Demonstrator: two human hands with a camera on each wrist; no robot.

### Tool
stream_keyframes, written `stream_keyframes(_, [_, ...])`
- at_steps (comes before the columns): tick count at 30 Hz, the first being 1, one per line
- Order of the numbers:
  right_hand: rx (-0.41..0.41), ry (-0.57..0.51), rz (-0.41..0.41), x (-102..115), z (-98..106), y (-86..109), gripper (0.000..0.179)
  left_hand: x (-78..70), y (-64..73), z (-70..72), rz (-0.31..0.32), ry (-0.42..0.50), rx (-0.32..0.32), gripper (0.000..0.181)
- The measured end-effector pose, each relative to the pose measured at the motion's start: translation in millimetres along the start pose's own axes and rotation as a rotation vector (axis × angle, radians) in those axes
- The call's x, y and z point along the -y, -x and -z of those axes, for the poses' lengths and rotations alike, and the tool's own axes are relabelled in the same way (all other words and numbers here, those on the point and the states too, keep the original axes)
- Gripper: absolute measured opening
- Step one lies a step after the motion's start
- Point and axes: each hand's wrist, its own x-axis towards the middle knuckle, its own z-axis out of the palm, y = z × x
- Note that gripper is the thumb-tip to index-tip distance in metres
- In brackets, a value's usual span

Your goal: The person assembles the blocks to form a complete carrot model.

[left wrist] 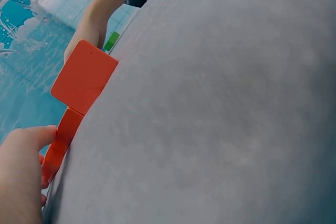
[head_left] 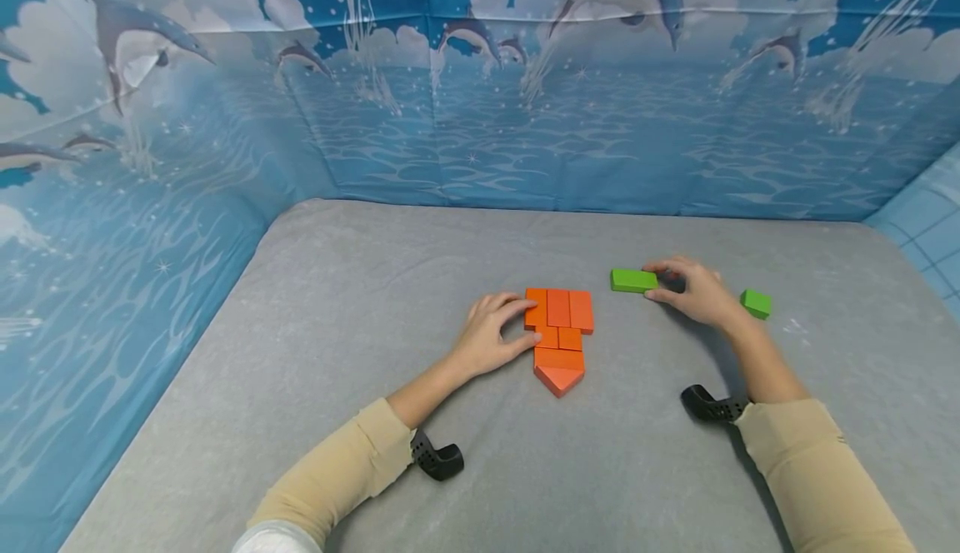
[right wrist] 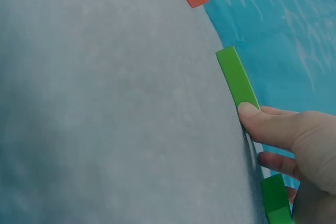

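Note:
Several orange blocks (head_left: 558, 310) lie together on the grey cloth, with a triangular block (head_left: 559, 381) at the near end. At their left side is my left hand (head_left: 487, 336), thumb and index fingertip touching the edge blocks. The left wrist view shows its thumb against an orange block (left wrist: 62, 132). To the right, my right hand (head_left: 693, 291) pinches one end of a long green block (head_left: 628, 280) between thumb and fingers. In the right wrist view the thumb covers that end of the green block (right wrist: 236, 74). A shorter green block (head_left: 757, 303) sits beside the right wrist.
Grey cloth (head_left: 600, 470) covers the table. A blue curtain (head_left: 487, 137) with dolphins hangs along its far and left sides. Each wrist carries a black camera mount, the left one (head_left: 438, 457) and the right one (head_left: 708, 406) both close over the cloth.

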Motion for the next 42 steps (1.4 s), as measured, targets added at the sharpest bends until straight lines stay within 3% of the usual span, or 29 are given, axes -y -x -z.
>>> stream_keyframes(7, [0.006,-0.014,0.007,13,-2,-7.6,0.036,0.1,0.0,0.0,0.009,-0.002,0.007,0.047])
stream_keyframes(14, [0.059,-0.060,0.049,47,-15,-32.1,0.038,0.1,-0.7,-0.9,0.021,-0.005,0.013,0.048])
stream_keyframes(19, [0.110,-0.064,0.039,59,-29,-46.7,0.038,-0.9,-1.6,-0.8,0.031,-0.016,0.024,0.048])
stream_keyframes(27, [0.154,-0.084,0.021,62,-40,-57.6,0.036,-1.5,-2.0,-0.7,0.032,-0.014,0.030,0.047])
stream_keyframes(42, [0.193,-0.172,0.070,59,-44,-61.2,0.029,0.7,-1.9,-0.9,0.038,-0.018,0.023,0.047])
